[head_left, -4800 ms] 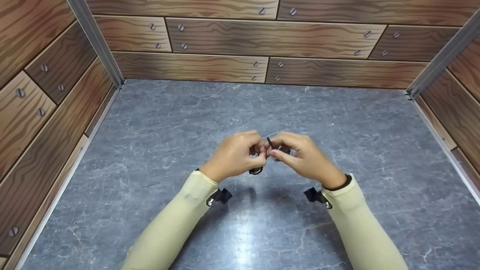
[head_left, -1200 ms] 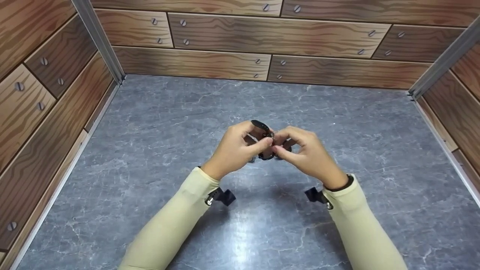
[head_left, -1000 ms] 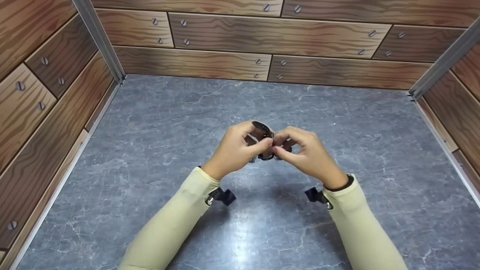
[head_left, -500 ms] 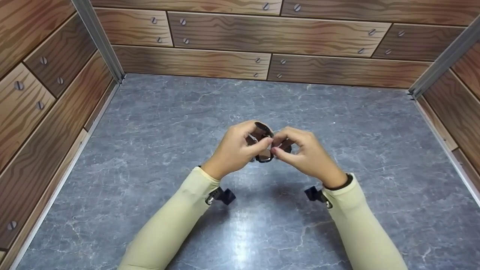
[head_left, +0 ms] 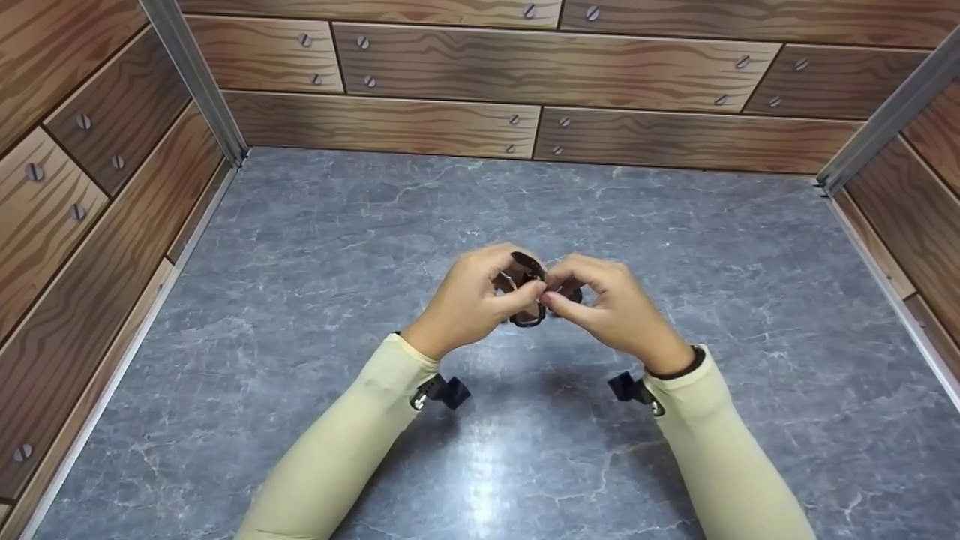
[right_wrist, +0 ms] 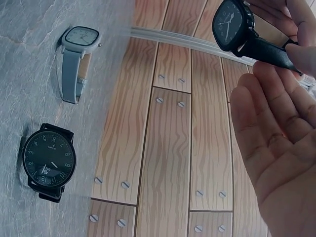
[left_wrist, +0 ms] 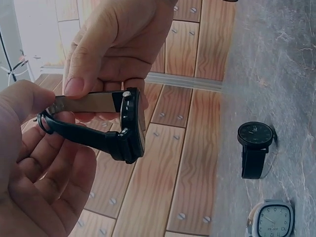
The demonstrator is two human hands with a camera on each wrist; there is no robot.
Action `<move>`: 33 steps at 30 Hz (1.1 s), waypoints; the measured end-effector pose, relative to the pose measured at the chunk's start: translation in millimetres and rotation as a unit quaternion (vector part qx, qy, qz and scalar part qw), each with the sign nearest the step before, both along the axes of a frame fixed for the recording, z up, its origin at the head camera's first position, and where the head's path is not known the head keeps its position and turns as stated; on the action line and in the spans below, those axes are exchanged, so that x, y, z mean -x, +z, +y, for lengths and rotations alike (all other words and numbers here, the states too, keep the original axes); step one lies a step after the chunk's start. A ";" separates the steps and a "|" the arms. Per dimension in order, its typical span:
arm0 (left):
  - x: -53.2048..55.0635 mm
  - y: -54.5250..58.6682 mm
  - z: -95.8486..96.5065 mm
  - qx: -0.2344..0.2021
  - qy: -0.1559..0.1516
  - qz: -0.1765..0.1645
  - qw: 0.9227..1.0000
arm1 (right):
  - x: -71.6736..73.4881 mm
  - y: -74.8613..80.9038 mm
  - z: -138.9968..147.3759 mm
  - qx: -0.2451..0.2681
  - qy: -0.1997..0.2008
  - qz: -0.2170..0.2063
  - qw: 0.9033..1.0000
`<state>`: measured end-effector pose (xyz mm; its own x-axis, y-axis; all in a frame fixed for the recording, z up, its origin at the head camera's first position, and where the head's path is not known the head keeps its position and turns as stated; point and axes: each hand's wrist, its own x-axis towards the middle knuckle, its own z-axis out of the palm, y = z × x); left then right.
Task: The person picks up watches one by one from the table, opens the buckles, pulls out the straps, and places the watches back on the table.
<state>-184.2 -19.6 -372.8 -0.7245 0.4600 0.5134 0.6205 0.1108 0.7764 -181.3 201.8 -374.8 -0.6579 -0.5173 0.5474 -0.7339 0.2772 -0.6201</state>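
A black wristwatch (left_wrist: 129,126) with a squarish case and a black leather strap, tan on the inside, is held up between my hands. Its dark dial with light hands faces the right wrist view, where the watch (right_wrist: 232,27) is at the top. My left hand (head_left: 480,292) pinches the strap near its buckle end. My right hand (head_left: 604,296) pinches the strap (left_wrist: 89,104) beside it, thumb against the tan side. The strap forms a loop in the left wrist view, its ends brought together at the fingertips. Fingers hide the buckle itself.
On the grey marbled table (head_left: 360,247) lie a round black watch (right_wrist: 49,160) and a silver square watch with a grey strap (right_wrist: 81,39). In the head view, my hands largely cover them. Wood-patterned panels (head_left: 555,67) enclose the back and sides.
Since the earliest frame, both hands have moved slightly away from me, and the watch has come into fuller view under the left fingers. In the last second the watch has tilted slightly.
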 end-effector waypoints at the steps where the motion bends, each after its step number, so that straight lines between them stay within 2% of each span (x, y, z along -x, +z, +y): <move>1: -0.2 0.0 -0.5 0.001 0.000 0.000 1.000 | 0.2 -0.1 -0.3 0.000 0.001 0.002 1.000; 10: 0.2 1.3 -0.7 -0.002 0.004 -0.011 1.000 | 0.4 -0.6 0.6 -0.005 -0.003 0.015 1.000; 15: 0.3 2.8 -0.3 -0.002 -0.009 -0.054 0.999 | 0.8 -1.2 0.2 0.003 -0.006 0.011 1.000; 20: 0.1 3.5 -1.2 0.014 0.018 -0.095 0.995 | 1.3 -2.1 -0.2 0.005 -0.034 -0.013 0.999; 26: 1.2 4.4 -2.5 0.032 0.041 -0.082 0.995 | 0.6 -1.2 -0.7 -0.005 -0.051 -0.033 0.998; 33: 1.6 4.7 -4.6 0.019 0.036 -0.074 0.996 | 0.5 -3.0 -0.5 -0.021 -0.037 -0.038 0.998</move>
<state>-185.8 -24.1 -368.2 -0.8224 0.4215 0.3821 0.4892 0.1811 0.8532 -181.8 201.3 -377.8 -0.7337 -0.4872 0.4737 -0.6619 0.3549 -0.6603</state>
